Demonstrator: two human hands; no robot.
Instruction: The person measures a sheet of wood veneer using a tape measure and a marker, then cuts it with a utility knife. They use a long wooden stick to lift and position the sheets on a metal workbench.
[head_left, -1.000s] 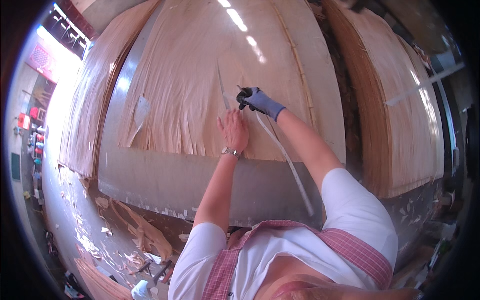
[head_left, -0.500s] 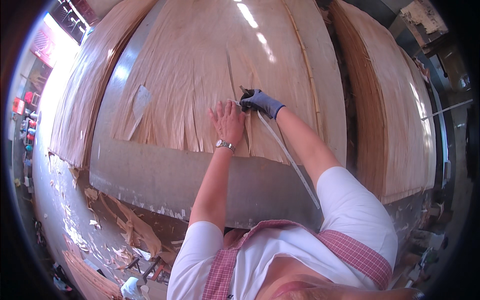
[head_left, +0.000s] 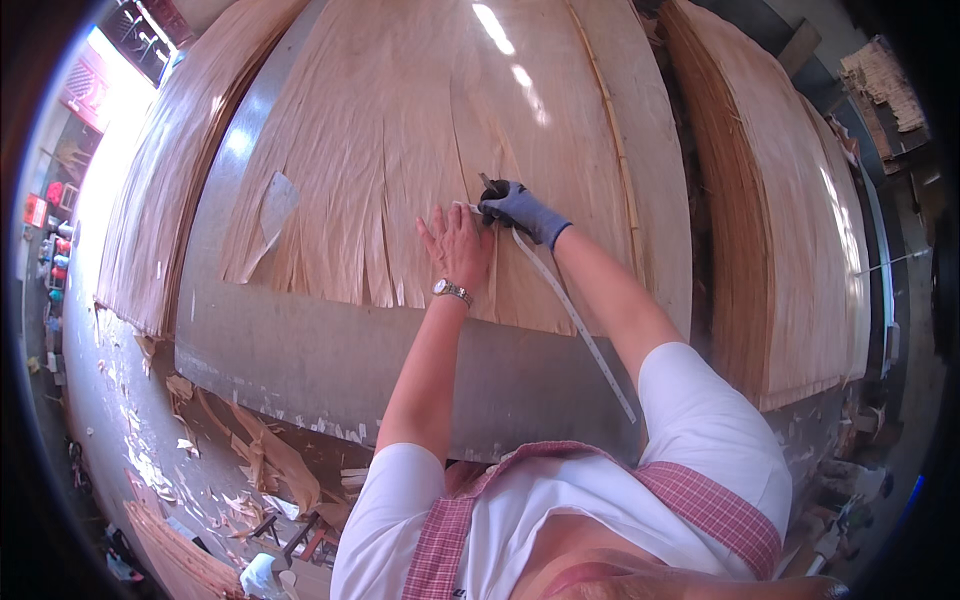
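Note:
A thin sheet of wood veneer with several lengthwise splits lies on a grey board. My bare left hand, a watch at its wrist, presses flat on the veneer with fingers spread. Right beside it, my right hand wears a blue-grey glove with dark fingertips and is closed around a small tool with a flat tip; its exact kind is hidden. A narrow white tape trails from under the right hand toward my body, and its short other end shows by the left fingertips. A thin split runs away beyond the hands.
Stacks of veneer stand on the left and right. A thin bamboo-like stick lies lengthwise on the sheet. The grey board's near edge borders my body. Veneer scraps litter the floor at lower left.
The split beyond my hands has narrowed, and the gap right of my left hand has closed up. Both hands stay in nearly the same place.

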